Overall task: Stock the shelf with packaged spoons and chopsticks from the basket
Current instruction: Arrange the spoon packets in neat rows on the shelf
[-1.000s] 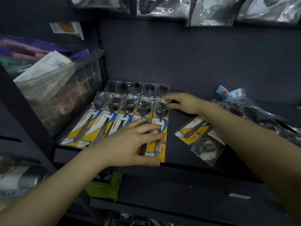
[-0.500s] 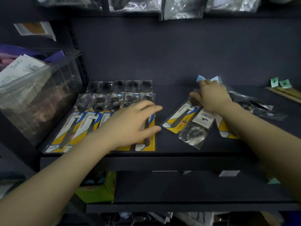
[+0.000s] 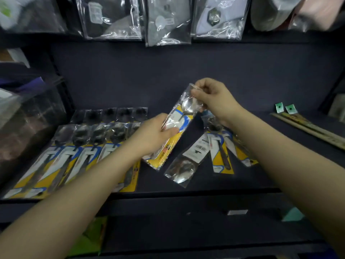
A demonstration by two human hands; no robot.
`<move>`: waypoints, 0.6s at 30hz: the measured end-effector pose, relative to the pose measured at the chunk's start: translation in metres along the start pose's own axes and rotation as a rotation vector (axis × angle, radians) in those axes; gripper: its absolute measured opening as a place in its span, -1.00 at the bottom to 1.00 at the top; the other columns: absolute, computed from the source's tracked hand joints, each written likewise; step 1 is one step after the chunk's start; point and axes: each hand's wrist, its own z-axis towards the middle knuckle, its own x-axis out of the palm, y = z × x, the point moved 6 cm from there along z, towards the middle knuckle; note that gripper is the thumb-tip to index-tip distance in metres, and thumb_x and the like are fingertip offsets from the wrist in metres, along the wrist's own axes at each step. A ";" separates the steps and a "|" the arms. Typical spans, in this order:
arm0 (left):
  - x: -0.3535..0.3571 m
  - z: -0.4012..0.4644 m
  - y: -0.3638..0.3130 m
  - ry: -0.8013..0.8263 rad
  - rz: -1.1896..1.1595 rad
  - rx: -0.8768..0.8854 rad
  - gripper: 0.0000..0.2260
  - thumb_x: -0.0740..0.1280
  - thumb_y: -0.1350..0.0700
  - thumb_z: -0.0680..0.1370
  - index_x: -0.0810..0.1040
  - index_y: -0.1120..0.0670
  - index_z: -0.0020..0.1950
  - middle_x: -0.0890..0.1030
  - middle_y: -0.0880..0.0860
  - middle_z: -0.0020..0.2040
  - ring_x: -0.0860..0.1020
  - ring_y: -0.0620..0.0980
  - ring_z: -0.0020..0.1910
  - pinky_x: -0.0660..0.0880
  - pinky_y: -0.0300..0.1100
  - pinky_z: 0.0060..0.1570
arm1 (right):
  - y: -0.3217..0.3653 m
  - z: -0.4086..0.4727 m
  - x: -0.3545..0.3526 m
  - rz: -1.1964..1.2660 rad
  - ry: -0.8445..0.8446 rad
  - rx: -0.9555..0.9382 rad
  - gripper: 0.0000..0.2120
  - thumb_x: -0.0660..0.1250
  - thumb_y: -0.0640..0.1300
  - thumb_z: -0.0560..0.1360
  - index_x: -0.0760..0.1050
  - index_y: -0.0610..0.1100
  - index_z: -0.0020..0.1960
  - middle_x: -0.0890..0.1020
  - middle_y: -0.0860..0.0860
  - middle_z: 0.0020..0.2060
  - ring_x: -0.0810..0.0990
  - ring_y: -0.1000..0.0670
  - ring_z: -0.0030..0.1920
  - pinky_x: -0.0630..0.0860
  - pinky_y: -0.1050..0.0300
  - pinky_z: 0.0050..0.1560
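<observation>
Both hands pinch one spoon packet (image 3: 176,128): the right hand (image 3: 214,100) closed on its clear top end, the left hand (image 3: 153,136) on its middle. It slants, bowl up-right, yellow end down-left, lifted above the shelf (image 3: 205,184). Left of the grip lies a neat row of spoon packets (image 3: 74,156); loose packets (image 3: 214,152) lie below-right; chopsticks (image 3: 308,128) far right

You have one spoon pack (image 3: 173,128) lifted between your two hands, left (image 3: 151,135) and right (image 3: 214,100). On the shelf (image 3: 205,184), the front row of spoon packs (image 3: 61,161) counts about five, partly hidden by your arm; the back row (image 3: 110,114) shows five. Loose packs (image 3: 220,152) to the right: roughly four. Chopstick packs (image 3: 308,128): two
</observation>
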 end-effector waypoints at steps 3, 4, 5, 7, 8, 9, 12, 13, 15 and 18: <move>0.000 0.003 0.008 -0.082 -0.102 -0.073 -0.81 0.30 0.04 0.51 0.47 0.12 0.02 0.51 0.01 -0.29 0.47 -0.02 -0.33 0.42 -0.11 -0.23 | -0.001 -0.003 -0.008 -0.058 0.046 0.042 -0.92 0.27 -0.20 0.54 0.46 -0.18 0.02 0.53 -0.05 -0.20 0.53 0.12 -0.31 0.53 0.32 -0.31; -0.001 0.005 0.014 -0.111 -0.078 -0.109 -0.85 0.30 0.06 0.51 0.46 0.12 -0.01 0.50 0.00 -0.30 0.47 -0.01 -0.33 0.41 -0.12 -0.26 | -0.009 -0.002 -0.015 -0.211 0.053 0.077 -0.80 0.29 -0.14 0.53 0.46 -0.21 0.11 0.53 -0.06 -0.12 0.53 0.07 -0.21 0.53 0.25 -0.19; -0.001 0.007 0.020 -0.130 -0.053 -0.147 -0.88 0.29 0.07 0.52 0.46 0.11 -0.03 0.48 0.00 -0.32 0.45 -0.02 -0.35 0.37 -0.14 -0.33 | -0.020 -0.002 -0.022 -0.467 0.098 0.111 -0.73 0.30 -0.08 0.52 0.45 -0.23 0.14 0.53 -0.08 -0.06 0.52 0.02 -0.12 0.49 0.17 -0.10; 0.002 0.013 0.032 -0.128 -0.041 -0.209 -0.91 0.26 0.12 0.52 0.46 0.15 -0.08 0.45 0.01 -0.39 0.42 -0.01 -0.41 0.29 -0.17 -0.41 | -0.048 -0.006 -0.030 -0.939 0.284 0.198 -0.73 0.28 -0.03 0.50 0.45 -0.23 0.06 0.55 -0.14 -0.01 0.50 -0.07 -0.04 0.40 0.10 -0.07; 0.004 0.017 0.038 -0.117 -0.040 -0.234 -0.91 0.25 0.16 0.51 0.47 0.17 -0.11 0.44 0.03 -0.41 0.42 0.01 -0.42 0.29 -0.16 -0.41 | -0.060 -0.009 -0.034 -1.070 0.336 0.248 -0.75 0.28 -0.04 0.49 0.43 -0.21 0.02 0.56 -0.17 0.01 0.52 -0.12 0.00 0.40 0.09 -0.07; 0.007 0.022 0.043 -0.111 -0.036 -0.256 -0.92 0.24 0.19 0.50 0.46 0.19 -0.15 0.44 0.04 -0.43 0.42 0.04 -0.42 0.29 -0.16 -0.40 | -0.071 -0.010 -0.039 -1.138 0.343 0.276 -0.75 0.28 -0.05 0.47 0.41 -0.19 0.05 0.56 -0.19 0.04 0.53 -0.17 0.06 0.44 0.05 -0.02; 0.012 0.037 0.054 -0.117 -0.022 -0.324 -0.94 0.24 0.21 0.50 0.43 0.16 -0.17 0.45 0.06 -0.38 0.45 0.10 -0.33 0.30 -0.15 -0.34 | -0.083 -0.007 -0.048 -1.167 0.246 0.267 -0.67 0.27 -0.15 0.48 0.39 -0.25 0.20 0.55 -0.23 0.15 0.50 -0.26 0.16 0.47 -0.02 0.14; 0.014 0.042 0.056 -0.125 -0.017 -0.339 -0.95 0.25 0.20 0.50 0.43 0.18 -0.13 0.48 0.08 -0.32 0.48 0.11 -0.27 0.33 -0.15 -0.31 | -0.083 -0.004 -0.050 -1.116 0.199 0.265 -0.70 0.25 -0.19 0.49 0.43 -0.27 0.20 0.56 -0.24 0.14 0.52 -0.25 0.15 0.49 -0.02 0.14; 0.017 0.051 0.058 -0.141 -0.008 -0.375 -0.88 0.26 0.18 0.50 0.46 0.21 -0.02 0.54 0.14 -0.17 0.51 0.12 -0.17 0.37 -0.15 -0.23 | -0.081 0.000 -0.054 -0.899 0.105 0.289 -0.77 0.24 -0.27 0.50 0.54 -0.29 0.12 0.60 -0.23 0.11 0.56 -0.21 0.11 0.51 0.03 0.10; 0.019 0.061 0.060 -0.162 -0.006 -0.414 -0.84 0.28 0.19 0.50 0.48 0.24 0.02 0.54 0.18 -0.10 0.50 0.11 -0.15 0.35 -0.16 -0.21 | -0.074 0.006 -0.058 -0.635 0.016 0.275 -0.87 0.29 -0.28 0.48 0.60 -0.23 -0.04 0.63 -0.19 0.05 0.58 -0.13 0.06 0.45 0.13 -0.03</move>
